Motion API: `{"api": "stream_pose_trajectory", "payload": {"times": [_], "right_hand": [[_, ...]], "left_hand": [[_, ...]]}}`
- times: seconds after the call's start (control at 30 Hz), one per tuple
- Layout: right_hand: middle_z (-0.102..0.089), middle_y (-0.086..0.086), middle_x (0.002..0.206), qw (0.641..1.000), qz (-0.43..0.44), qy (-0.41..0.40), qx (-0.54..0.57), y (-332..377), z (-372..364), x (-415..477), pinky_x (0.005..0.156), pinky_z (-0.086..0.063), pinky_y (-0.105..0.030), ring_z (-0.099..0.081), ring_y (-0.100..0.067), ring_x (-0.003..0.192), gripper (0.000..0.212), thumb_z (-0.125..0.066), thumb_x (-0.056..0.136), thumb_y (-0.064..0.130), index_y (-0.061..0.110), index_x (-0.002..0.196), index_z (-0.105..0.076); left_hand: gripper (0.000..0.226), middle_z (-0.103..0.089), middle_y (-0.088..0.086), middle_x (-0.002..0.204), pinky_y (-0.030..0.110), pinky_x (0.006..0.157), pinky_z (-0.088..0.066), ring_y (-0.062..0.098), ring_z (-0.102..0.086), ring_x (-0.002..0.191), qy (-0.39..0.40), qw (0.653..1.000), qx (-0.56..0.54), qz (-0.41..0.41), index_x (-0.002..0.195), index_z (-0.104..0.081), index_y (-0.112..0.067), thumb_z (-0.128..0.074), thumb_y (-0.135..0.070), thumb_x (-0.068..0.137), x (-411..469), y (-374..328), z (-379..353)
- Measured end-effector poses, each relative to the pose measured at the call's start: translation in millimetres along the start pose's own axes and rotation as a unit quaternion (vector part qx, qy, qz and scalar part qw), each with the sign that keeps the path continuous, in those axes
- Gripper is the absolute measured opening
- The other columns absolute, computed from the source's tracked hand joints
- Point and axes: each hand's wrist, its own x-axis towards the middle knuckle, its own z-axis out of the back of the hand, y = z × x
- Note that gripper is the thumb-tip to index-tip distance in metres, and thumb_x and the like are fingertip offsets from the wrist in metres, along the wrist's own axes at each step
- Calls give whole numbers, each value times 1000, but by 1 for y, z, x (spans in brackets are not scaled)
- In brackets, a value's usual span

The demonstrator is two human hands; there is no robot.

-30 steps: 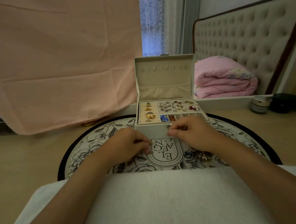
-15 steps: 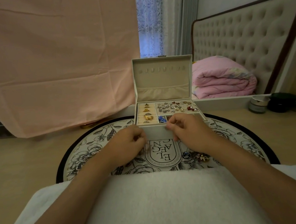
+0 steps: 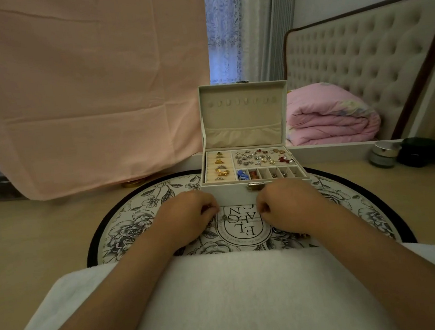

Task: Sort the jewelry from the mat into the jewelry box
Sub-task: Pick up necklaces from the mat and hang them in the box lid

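The white jewelry box (image 3: 230, 191) stands open on the round floral mat (image 3: 141, 216). Gold rings sit in its left slots, and small earrings and charms fill the right tray and the front compartments. Just in front of the box, both hands rest low on the mat. My left hand (image 3: 187, 219) and my right hand (image 3: 291, 205) each have curled fingers pinching an end of a thin silver chain (image 3: 226, 217), which stretches between them over the mat's printed label. A few loose pieces (image 3: 302, 235) lie on the mat beside my right wrist, partly hidden.
A white towel (image 3: 238, 297) covers my lap at the mat's near edge. Small jars (image 3: 383, 154) and a dark pouch (image 3: 419, 151) sit on the floor at the right. A pink sheet (image 3: 83, 98) hangs at the back left, and a folded pink quilt (image 3: 332, 117) lies behind the box.
My right hand came down from the box's front compartments to the mat. The hands have drawn slightly apart with the chain between them.
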Motion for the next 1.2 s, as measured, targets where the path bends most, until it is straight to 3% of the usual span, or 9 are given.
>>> {"api": "stream_pose_trajectory", "payload": {"times": [0.1, 0.27, 0.37, 0.47, 0.57, 0.77, 0.93, 1.1, 1.2], "right_hand": [[-68, 7, 109, 996, 43, -60, 43, 12, -4, 3, 84, -54, -34, -62, -17, 101, 27, -55, 95, 32, 33, 117, -71], [-64, 6, 107, 988, 112, -70, 78, 28, -22, 13, 79, -50, -33, -59, -15, 98, 25, -57, 98, 40, 29, 110, -75], [-63, 5, 105, 987, 112, -83, 82, 27, -26, 17, 82, -51, -34, -59, -15, 96, 19, -60, 96, 34, 23, 103, -74], [-61, 3, 103, 987, 108, -69, 93, 27, -29, 18, 82, -51, -33, -57, -15, 93, 14, -57, 96, 28, 19, 98, -68], [-59, 9, 96, 973, 70, -78, 204, 23, -30, 15, 75, -47, -22, -55, -7, 85, 7, -57, 98, 27, 23, 96, -62], [-71, 0, 77, 871, -4, -19, 491, 19, -24, 14, 69, -57, -31, -67, -14, 69, 13, -47, 105, 22, 18, 97, -57], [-50, 8, 59, 836, -15, -18, 548, 15, -20, 15, 48, -37, -23, -41, -7, 48, 16, -48, 105, 19, 19, 93, -58], [-49, 13, 53, 825, -9, -26, 565, 8, -15, 15, 45, -36, -17, -39, -1, 44, 13, -53, 103, 18, 18, 93, -62], [-52, 13, 55, 828, -2, -45, 559, 4, -12, 14, 47, -38, -14, -43, 0, 46, 11, -57, 101, 16, 17, 95, -67]], "left_hand": [[18, -61, -18, 116, 28, 83, -50, 5, -57, 102, -7, 1000, 14, -8, 111, -67, -37, -58, -34, 96, 0, 3, -2], [11, -58, -18, 108, 29, 75, -50, 5, -56, 91, -17, 1000, 8, -21, 101, -64, -38, -62, -35, 91, 2, 1, 6], [16, -58, -21, 111, 27, 74, -45, 3, -50, 86, 12, 999, 7, -34, 106, -67, -39, -59, -32, 94, 3, 2, 5], [21, -57, -17, 118, 35, 89, -50, 5, -53, 102, 61, 997, 1, -49, 113, -70, -37, -58, -37, 95, 4, 7, 0], [18, -61, -12, 105, 39, 88, -51, 9, -56, 96, 51, 997, -37, -33, 101, -71, -29, -54, -34, 98, 4, 8, -3], [25, -74, -7, 89, 33, 84, -52, 12, -66, 87, 42, 964, -254, 71, 86, -65, -24, -46, -24, 102, 4, 4, 0], [18, -77, 9, 84, 33, 76, -56, 20, -69, 72, 84, 891, -438, 90, 93, -56, -9, -43, -15, 104, 1, -5, 3], [16, -75, -5, 85, 26, 82, -55, 8, -70, 80, 121, 952, -280, 24, 105, -70, -29, -71, -30, 89, 2, -4, 0], [10, -72, -24, 81, 22, 81, -52, -4, -66, 79, 112, 963, -244, 11, 96, -77, -26, -68, -27, 92, 1, -5, 2]]}}
